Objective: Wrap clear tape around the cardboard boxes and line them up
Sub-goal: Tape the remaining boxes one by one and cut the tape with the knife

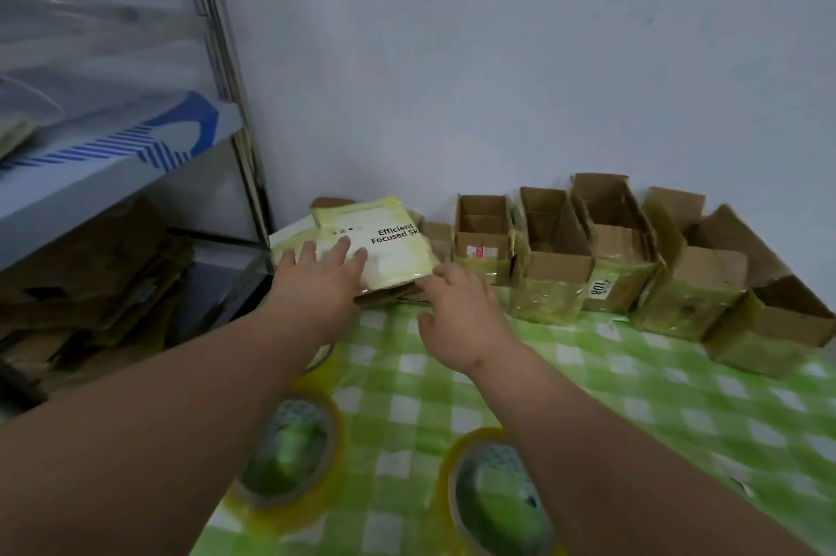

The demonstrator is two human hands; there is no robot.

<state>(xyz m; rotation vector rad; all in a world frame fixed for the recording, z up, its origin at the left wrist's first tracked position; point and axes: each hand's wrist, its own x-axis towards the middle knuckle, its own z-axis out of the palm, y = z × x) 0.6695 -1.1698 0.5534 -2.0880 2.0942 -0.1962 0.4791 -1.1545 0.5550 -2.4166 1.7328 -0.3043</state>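
While our left hand [319, 270] lies with fingers spread flat on the white box [366, 252] at centre frame, our right hand [457, 311] hovers loose-fingered just beside it, gripping nothing. It looks light, stiff and tape-slick; we would take its side edges. Taped brown boxes [588, 257] line the wall rightward; glossy tape rolls [493, 506] lie lower centre.

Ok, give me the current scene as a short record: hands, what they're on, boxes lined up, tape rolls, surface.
left hand: fingers straight, resting flat on the white printed package
right hand: fingers spread, at the package's near right edge, contact unclear
package: lies on flattened cardboard at the table's far left corner
row of boxes: open-topped cardboard boxes, tape-wrapped, side by side along the wall
tape rolls: two lie flat near the front edge
tablecloth: green and white check
shelf unit: left of the table
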